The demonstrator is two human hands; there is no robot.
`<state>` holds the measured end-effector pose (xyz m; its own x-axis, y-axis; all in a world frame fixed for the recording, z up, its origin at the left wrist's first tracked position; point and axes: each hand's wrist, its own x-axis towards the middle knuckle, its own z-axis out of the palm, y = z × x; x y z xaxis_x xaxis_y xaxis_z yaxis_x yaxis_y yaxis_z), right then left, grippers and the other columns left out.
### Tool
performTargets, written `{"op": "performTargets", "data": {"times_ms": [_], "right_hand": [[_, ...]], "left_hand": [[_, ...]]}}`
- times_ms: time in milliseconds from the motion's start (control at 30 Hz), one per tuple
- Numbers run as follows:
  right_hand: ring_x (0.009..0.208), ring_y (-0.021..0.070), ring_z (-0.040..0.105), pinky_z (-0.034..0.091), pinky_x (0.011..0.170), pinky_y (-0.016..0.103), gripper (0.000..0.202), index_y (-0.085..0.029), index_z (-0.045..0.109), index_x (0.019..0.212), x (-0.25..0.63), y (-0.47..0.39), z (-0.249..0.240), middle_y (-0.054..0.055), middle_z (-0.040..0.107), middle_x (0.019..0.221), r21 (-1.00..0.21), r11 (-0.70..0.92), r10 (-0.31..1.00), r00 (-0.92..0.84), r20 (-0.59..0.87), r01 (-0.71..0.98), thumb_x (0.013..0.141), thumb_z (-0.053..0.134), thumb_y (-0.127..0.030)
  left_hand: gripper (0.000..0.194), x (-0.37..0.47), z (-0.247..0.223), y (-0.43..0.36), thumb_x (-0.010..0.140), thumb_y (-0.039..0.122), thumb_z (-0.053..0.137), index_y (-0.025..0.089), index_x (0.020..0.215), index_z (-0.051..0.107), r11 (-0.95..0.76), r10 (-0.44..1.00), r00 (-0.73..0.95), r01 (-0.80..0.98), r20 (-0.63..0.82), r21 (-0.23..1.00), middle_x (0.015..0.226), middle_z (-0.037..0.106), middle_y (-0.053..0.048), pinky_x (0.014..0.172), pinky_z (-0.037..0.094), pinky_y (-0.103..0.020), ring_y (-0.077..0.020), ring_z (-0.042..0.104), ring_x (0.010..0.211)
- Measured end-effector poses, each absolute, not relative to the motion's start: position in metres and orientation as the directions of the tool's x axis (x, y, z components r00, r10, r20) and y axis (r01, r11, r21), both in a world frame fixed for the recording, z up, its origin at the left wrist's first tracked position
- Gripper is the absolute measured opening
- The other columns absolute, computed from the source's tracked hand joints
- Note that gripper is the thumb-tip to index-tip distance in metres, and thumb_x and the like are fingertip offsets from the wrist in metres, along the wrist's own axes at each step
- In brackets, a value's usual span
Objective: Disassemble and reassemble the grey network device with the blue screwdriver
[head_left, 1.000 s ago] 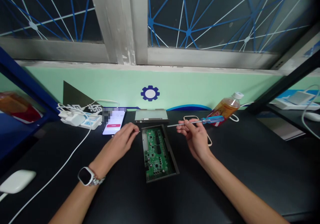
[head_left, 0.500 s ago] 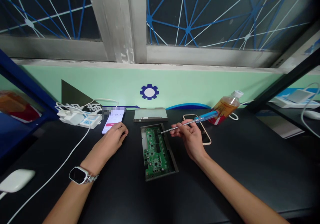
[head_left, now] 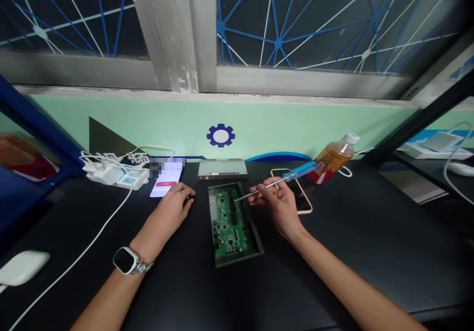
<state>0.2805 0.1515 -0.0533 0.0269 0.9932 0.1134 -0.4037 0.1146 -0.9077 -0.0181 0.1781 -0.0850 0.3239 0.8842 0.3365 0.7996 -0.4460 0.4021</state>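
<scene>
I have the right hand (head_left: 277, 200) pinching a blue-handled screwdriver (head_left: 291, 175), its shaft slanting left over the green circuit board (head_left: 229, 227), which lies in a metal tray (head_left: 240, 259) at centre. The left hand (head_left: 172, 202) sits palm down left of the tray, fingers curled; whether its fingertips grip anything, I cannot tell

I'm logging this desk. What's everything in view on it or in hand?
case: 1, grey, centre
board: 1, green, in case
screwdriver: 1, blue-handled, in right hand
panel: 1, pale, behind case
phone: 1, lit white, left rear
phone-shaped item: 1, beige-rimmed, right rear
bottle: 1, orange, right rear
power strip: 1, white, left rear
cables: several, white, both sides
unclear item: 1, white, far left
watch: 1, white, left wrist
left hand: 1, by phone
right hand: 1, right
</scene>
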Motion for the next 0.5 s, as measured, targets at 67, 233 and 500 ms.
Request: {"op": "performTargets", "data": {"times_ms": [67, 233, 500], "right_hand": [[0.067, 0.0200, 0.075, 0.063, 0.063, 0.034, 0.032, -0.024, 0.051, 0.093, 0.280, 0.151, -0.054, 0.003, 0.078, 0.083, -0.913, 0.111, 0.993, 0.018, 0.113, -0.394, 0.081, 0.079, -0.032], [0.066, 0.0200, 0.074, 0.063, 0.063, 0.036, 0.033, -0.024, 0.051, 0.093, 0.280, 0.152, -0.051, 0.001, 0.077, 0.082, -0.918, 0.095, 0.994, -0.005, 0.105, -0.384, 0.081, 0.079, -0.034], [0.058, 0.0183, 0.071, 0.061, 0.057, 0.033, 0.029, -0.024, 0.049, 0.091, 0.279, 0.154, -0.047, 0.000, 0.074, 0.075, -0.918, 0.034, 0.996, -0.063, 0.064, -0.394, 0.087, 0.070, -0.044]], "left_hand": [[0.015, -0.016, -0.089, 0.179, 0.093, 0.017, 0.052, 0.019, 0.096, 0.067, -0.434, 0.884, 0.291, 0.800, 0.365, 0.414, 0.099, 0.063, -0.008, 0.088, 0.052, -0.043, -0.0252, 0.064, 0.093], [0.016, -0.013, -0.085, 0.176, 0.092, 0.017, 0.055, 0.019, 0.102, 0.067, -0.429, 0.875, 0.266, 0.813, 0.405, 0.394, 0.101, 0.065, -0.009, 0.087, 0.054, -0.043, -0.0252, 0.065, 0.091], [0.027, 0.023, -0.052, 0.184, 0.101, 0.023, 0.046, 0.024, 0.123, 0.063, -0.567, 0.819, 0.397, 0.670, 0.414, 0.479, 0.121, 0.064, -0.008, 0.099, 0.050, -0.042, -0.0236, 0.061, 0.113]]}}
